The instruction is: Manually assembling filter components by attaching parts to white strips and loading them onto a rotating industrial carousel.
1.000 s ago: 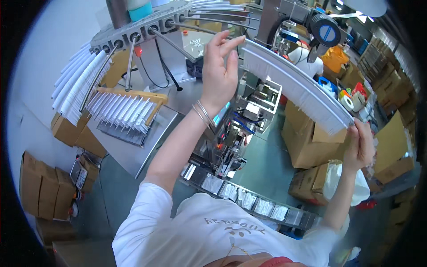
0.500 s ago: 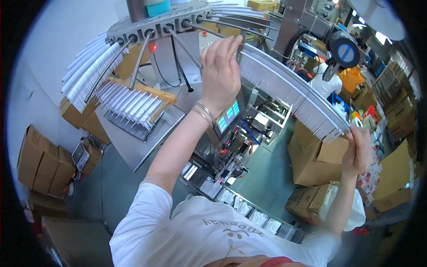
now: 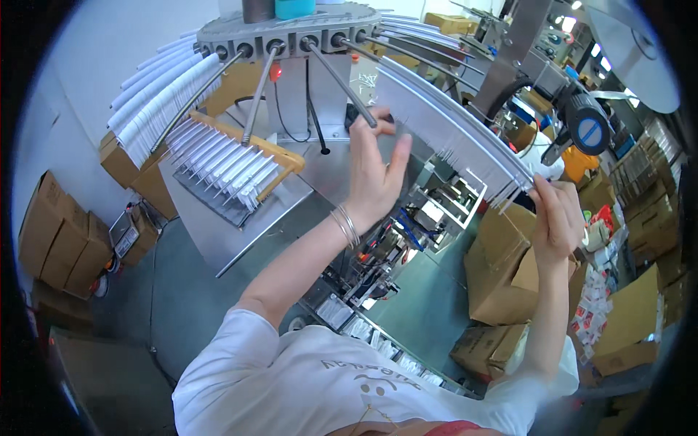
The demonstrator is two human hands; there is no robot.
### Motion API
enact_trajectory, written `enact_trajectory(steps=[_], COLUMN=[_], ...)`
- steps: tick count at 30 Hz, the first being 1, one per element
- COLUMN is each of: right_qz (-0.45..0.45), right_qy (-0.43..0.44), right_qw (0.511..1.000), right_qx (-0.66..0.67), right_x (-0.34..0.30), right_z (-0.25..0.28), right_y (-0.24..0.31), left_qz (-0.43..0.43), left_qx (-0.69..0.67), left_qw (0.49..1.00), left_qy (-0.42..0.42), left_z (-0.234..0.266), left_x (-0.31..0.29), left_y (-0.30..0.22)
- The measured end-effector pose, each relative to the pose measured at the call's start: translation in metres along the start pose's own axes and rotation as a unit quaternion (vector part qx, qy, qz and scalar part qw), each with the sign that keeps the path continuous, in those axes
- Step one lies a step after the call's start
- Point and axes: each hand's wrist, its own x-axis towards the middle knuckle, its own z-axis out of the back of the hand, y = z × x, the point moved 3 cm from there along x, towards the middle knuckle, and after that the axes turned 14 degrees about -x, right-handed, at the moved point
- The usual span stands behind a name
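A long rack rod strung with thin white sheets or bags slants from the round metal hub down to the right. At its near end, my right hand is closed, thumb and fingers pinching the tip. My left hand is off that rod, thumb and fingers apart, beside the tip of a bare metal rod. Whether the fingertips touch that bare rod is unclear. More bare rods and rods full of white pieces fan out from the hub.
Left of my left hand, a wooden-framed rack of white pieces lies on a metal table. Below is a machine with a conveyor of white packs. Cardboard boxes stand at right, others at left.
My left hand has let go of the loaded rod's upper end and moved down, opening. My right hand, still gripping the lower end, has shifted up and left with the loaded rod.
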Motion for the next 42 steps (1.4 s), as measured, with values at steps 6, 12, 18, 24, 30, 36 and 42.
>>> enact_trajectory(steps=[6,12,18,24,30,36,42], right_qz=[0.031,-0.070,-0.374,-0.337,-0.303,-0.401,-0.379], right_qy=[0.003,0.051,0.108,0.065,0.012,-0.103,-0.135], right_qw=[0.999,0.989,0.733,0.794,0.857,0.803,0.829], right_qx=[0.009,0.123,0.558,0.503,0.417,0.429,0.388], right_x=[0.033,0.043,0.014,-0.005,-0.040,-0.066,-0.076], right_z=[-0.046,-0.071,-0.101,-0.095,-0.051,-0.006,0.023], right_y=[0.009,0.018,0.005,0.007,-0.001,0.001,0.002], left_qz=[-0.020,-0.026,0.021,0.039,0.021,-0.123,-0.111], left_qx=[0.001,0.015,-0.032,-0.064,-0.083,0.128,0.156], left_qw=[1.000,1.000,0.999,0.996,0.996,0.984,0.981], left_qy=[0.002,0.009,0.014,0.045,0.025,-0.016,-0.032], left_z=[0.017,0.042,0.048,0.032,-0.007,-0.037,-0.046], left_x=[-0.012,-0.019,-0.024,-0.015,0.007,0.032,0.036], left_y=[-0.010,-0.010,-0.012,-0.016,-0.029,-0.028,-0.025])
